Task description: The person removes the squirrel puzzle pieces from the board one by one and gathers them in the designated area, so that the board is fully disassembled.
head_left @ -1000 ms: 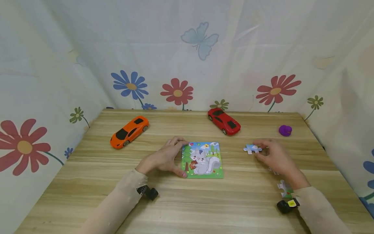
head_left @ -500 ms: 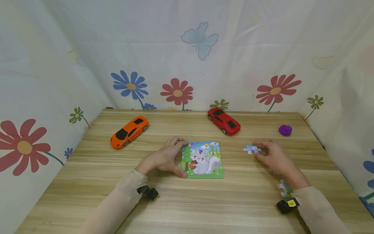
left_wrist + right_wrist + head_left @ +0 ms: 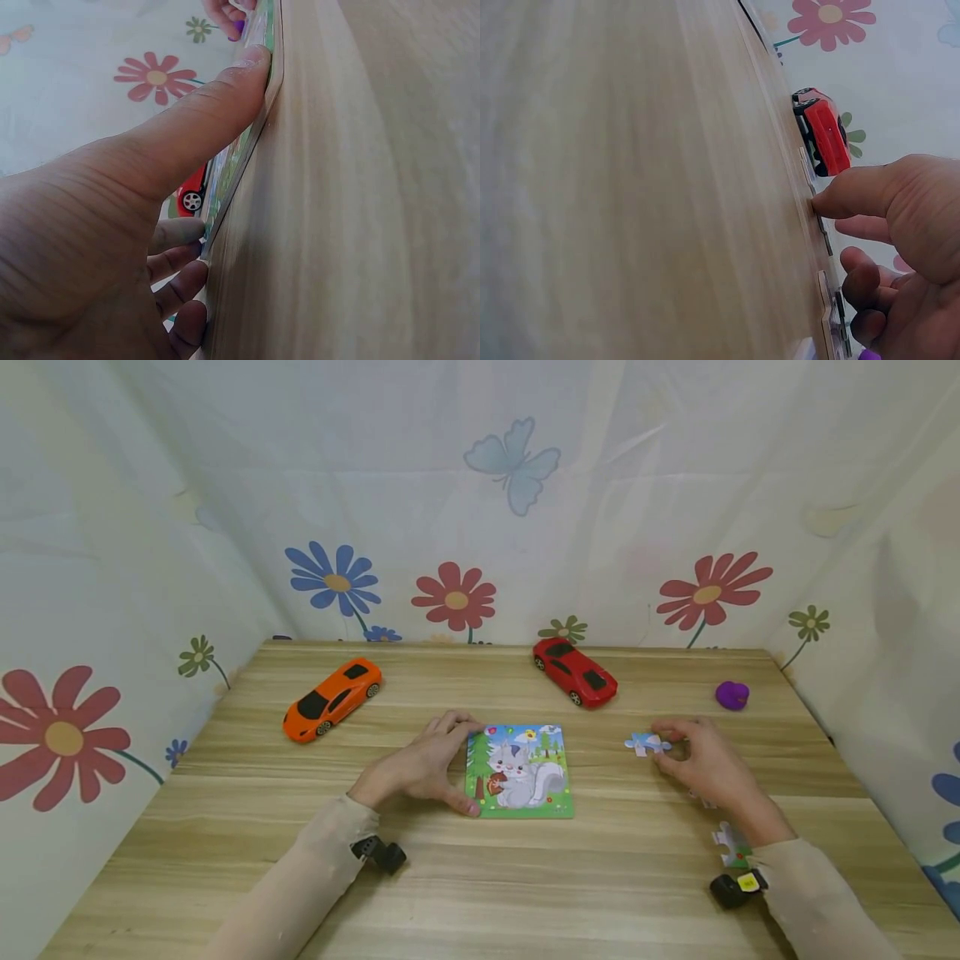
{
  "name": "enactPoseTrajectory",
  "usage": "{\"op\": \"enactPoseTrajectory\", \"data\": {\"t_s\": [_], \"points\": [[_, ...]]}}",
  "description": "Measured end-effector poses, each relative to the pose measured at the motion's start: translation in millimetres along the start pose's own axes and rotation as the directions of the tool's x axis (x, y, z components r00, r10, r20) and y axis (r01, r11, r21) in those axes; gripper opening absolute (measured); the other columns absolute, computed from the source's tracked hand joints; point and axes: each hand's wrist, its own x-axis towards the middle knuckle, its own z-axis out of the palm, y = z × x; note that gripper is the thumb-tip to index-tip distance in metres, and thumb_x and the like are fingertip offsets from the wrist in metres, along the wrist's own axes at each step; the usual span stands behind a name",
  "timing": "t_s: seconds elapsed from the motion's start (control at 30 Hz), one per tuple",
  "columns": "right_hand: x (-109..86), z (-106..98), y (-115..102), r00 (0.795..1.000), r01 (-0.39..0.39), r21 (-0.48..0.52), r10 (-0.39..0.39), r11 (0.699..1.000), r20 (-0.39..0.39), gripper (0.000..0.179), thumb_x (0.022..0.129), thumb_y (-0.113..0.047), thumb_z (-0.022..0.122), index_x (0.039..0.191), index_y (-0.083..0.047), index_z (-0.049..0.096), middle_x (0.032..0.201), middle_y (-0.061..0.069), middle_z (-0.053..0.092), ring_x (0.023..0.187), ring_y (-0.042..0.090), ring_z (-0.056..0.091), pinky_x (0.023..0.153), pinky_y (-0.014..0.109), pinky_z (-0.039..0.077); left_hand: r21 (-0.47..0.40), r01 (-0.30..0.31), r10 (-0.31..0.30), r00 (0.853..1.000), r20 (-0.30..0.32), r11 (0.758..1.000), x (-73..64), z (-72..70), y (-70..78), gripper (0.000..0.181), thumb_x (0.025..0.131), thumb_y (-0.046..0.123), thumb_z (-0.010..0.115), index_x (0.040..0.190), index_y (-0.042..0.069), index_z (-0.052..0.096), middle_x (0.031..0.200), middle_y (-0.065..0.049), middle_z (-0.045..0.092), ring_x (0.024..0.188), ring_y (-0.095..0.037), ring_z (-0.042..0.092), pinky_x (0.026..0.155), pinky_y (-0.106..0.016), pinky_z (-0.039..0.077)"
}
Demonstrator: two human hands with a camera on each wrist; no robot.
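A square squirrel puzzle board [image 3: 528, 777] lies flat on the table. My left hand [image 3: 427, 766] holds its left side, thumb at the near left corner and fingers at the far left corner. In the left wrist view the thumb [image 3: 202, 124] presses on the board's edge. To the right, my right hand [image 3: 708, 764] pinches a blue and white puzzle piece [image 3: 641, 744] by its right end, low at the table. The right wrist view shows the thumb [image 3: 855, 193] against that thin piece [image 3: 808, 166]. Two more puzzle pieces lie under the right forearm, a green and grey one [image 3: 726, 843] partly covered.
An orange toy car [image 3: 333, 699] stands at the back left, a red toy car [image 3: 575, 672] behind the board. A purple rubber duck [image 3: 732, 695] sits at the back right. A flowered curtain [image 3: 390, 485] encloses the table's back and sides.
Between the earlier frames and now, the pinched piece shifts very slightly at the right fingertips. The left hand and the board stay where they were.
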Motion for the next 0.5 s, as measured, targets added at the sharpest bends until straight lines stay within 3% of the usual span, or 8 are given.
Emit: {"op": "enactPoseTrajectory", "data": {"t_s": [0.5], "points": [[1.0, 0.2, 0.4, 1.0, -0.026, 0.021, 0.025, 0.999, 0.008, 0.051, 0.096, -0.012, 0.087, 0.141, 0.005, 0.069, 0.122, 0.031, 0.07, 0.118, 0.048, 0.061, 0.095, 0.062, 0.053, -0.005, 0.005, -0.005, 1.0, -0.001, 1.0, 0.2, 0.6, -0.5, 0.13, 0.072, 0.055, 0.105, 0.172, 0.009, 0.035, 0.175, -0.013, 0.027, 0.157, -0.036, 0.03, 0.133, -0.06, 0.031]]}}
